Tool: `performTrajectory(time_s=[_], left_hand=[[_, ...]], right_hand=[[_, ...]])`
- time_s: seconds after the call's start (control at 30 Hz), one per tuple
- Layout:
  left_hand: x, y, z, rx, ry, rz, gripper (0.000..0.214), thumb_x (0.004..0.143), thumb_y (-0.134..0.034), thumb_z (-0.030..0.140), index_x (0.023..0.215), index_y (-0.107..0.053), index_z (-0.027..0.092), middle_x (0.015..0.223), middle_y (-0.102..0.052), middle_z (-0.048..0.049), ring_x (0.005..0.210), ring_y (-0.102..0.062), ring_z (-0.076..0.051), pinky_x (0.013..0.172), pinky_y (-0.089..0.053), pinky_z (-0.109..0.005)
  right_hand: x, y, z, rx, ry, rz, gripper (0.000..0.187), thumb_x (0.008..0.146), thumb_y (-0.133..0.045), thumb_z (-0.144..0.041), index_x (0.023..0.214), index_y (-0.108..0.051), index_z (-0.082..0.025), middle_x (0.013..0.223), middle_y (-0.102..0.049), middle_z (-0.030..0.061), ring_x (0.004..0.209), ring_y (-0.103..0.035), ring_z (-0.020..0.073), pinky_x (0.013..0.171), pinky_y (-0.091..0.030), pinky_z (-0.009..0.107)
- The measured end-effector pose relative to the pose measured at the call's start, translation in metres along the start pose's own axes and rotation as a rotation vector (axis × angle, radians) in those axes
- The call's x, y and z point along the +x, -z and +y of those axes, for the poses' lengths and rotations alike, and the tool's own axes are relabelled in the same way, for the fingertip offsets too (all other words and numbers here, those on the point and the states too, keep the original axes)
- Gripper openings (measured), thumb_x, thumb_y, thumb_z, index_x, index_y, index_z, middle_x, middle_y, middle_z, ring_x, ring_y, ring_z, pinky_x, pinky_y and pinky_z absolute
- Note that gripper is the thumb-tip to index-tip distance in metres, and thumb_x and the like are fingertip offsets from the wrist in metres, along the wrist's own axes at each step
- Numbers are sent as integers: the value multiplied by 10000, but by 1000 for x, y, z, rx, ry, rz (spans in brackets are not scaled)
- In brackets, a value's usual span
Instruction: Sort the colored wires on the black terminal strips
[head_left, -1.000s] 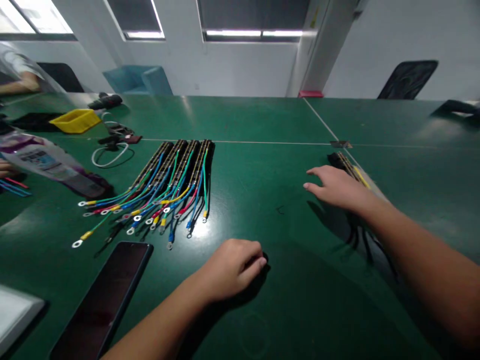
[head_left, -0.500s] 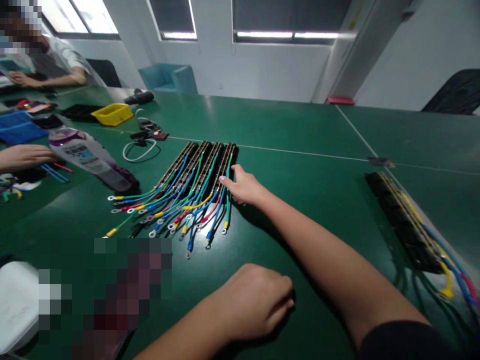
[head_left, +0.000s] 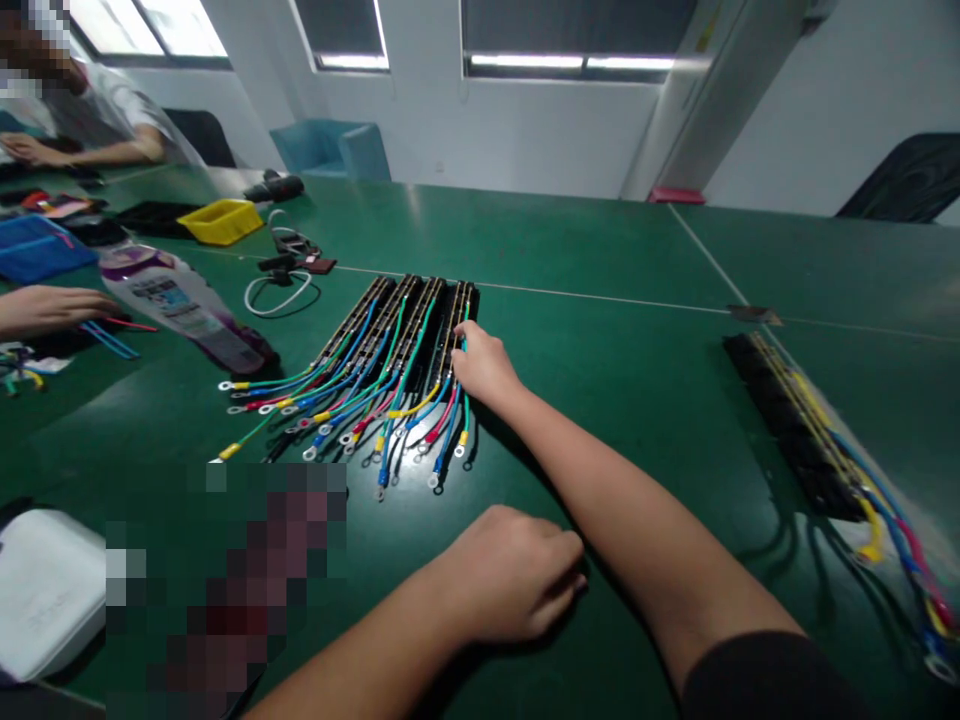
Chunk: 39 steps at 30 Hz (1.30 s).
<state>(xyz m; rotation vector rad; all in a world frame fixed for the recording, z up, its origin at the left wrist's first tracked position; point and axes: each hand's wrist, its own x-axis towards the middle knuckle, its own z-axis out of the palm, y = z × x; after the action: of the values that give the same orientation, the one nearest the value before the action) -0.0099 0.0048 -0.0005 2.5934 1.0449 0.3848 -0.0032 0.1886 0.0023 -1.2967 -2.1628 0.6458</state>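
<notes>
Four black terminal strips with brass-coloured rails lie side by side mid-table; blue, green, red and yellow wires ending in ring terminals trail from them toward me. My right hand (head_left: pixel 484 362) reaches across and is closed on the rightmost terminal strip (head_left: pixel 463 300), thumb and fingers at its right side; part of the strip is hidden by them. A narrow gap parts it from the neighbouring terminal strip (head_left: pixel 421 325). Close to me, my left hand (head_left: pixel 521 575) rests curled in a loose fist, back upward, with nothing showing in it.
Another wired strip (head_left: pixel 795 425) lies at the right. On the left are a purple-labelled bottle (head_left: pixel 184 305), a looped white cable (head_left: pixel 277 298), a yellow tray (head_left: pixel 223 222), a white case (head_left: pixel 49 595) and another person's hand (head_left: pixel 52 308) beside wires. A further person sits behind.
The rightmost terminal strip has shifted slightly right with my right hand, its wire ends swinging right and the gap beside it widening. My left hand has barely moved. The view has shifted slightly.
</notes>
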Motion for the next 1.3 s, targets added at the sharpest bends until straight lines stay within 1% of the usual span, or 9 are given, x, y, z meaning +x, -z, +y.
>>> performTrajectory(time_s=[0.13, 0.3, 0.57, 0.7, 0.83, 0.97, 1.1, 1.17, 1.3], left_hand=[[-5, -7, -1, 157, -219, 269, 189, 819, -512, 269, 650, -474, 193, 552, -507, 18, 477, -416, -124, 486, -231, -321], [-13, 3, 2, 291, -123, 761, 83, 771, -581, 225, 704, -587, 175, 554, -521, 0, 564, -427, -152, 572, -283, -328], [-16, 17, 4, 279, 72, 831, 119, 775, -569, 268, 771, -643, 175, 643, -620, -23, 682, -505, -197, 755, -327, -407], [-14, 20, 2, -20, 191, 781, 236, 857, -459, 287, 773, -630, 147, 674, -604, -29, 646, -515, -162, 678, -363, -334], [-8, 18, -4, -377, 353, 511, 287, 885, -466, 346, 761, -626, 143, 612, -562, 7, 583, -504, -125, 563, -362, -250], [-1, 9, -7, -561, 286, 158, 361, 890, -464, 420, 744, -626, 132, 594, -563, 14, 548, -489, -100, 518, -341, -208], [2, 3, -6, -598, 215, -5, 399, 883, -483, 446, 668, -581, 125, 556, -504, 27, 512, -433, -77, 498, -315, -191], [2, 3, -5, -636, 211, -33, 373, 868, -507, 451, 721, -595, 120, 577, -512, 25, 520, -435, -78, 499, -319, -189], [1, 4, -3, -642, 193, -64, 362, 847, -543, 458, 748, -602, 115, 596, -511, 23, 536, -431, -79, 516, -327, -191]], right_hand=[[-19, 16, 8, -14, -23, 22, 321, 828, -493, -148, 1141, -558, -171, 1132, -645, 130, 1033, -601, 265, 900, -450, 371], [-52, 41, 27, -35, -78, 45, 328, 824, -494, -162, 1144, -566, -177, 1034, -664, 104, 925, -618, 236, 850, -453, 346], [-125, 78, 56, 5, -145, 127, 320, 819, -495, -180, 1130, -570, -175, 830, -639, 48, 717, -577, 175, 752, -442, 301], [-162, 96, 63, 25, -176, 121, 305, 829, -510, -195, 1128, -566, -180, 772, -612, 28, 647, -546, 154, 695, -432, 290], [-194, 107, 64, 61, -197, 59, 322, 856, -505, -233, 1175, -524, -194, 688, -585, -5, 590, -534, 141, 634, -417, 275], [-223, 113, 58, 113, -262, 41, 519, 841, -560, -300, 1306, -376, -160, 611, -576, -32, 545, -541, 140, 562, -400, 254], [-248, 117, 53, 122, -331, -15, 265, 855, -547, -390, 980, -542, -156, 552, -578, -9, 491, -553, 129, 488, -397, 235], [-257, 117, 54, 207, -361, -106, 273, 872, -517, -426, 809, -547, -162, 525, -575, 3, 455, -555, 121, 451, -409, 226], [-265, 117, 57, 558, -447, -249, 263, 865, -538, -397, 769, -534, -153, 596, -612, 23, 458, -567, 104, 413, -460, 210]])
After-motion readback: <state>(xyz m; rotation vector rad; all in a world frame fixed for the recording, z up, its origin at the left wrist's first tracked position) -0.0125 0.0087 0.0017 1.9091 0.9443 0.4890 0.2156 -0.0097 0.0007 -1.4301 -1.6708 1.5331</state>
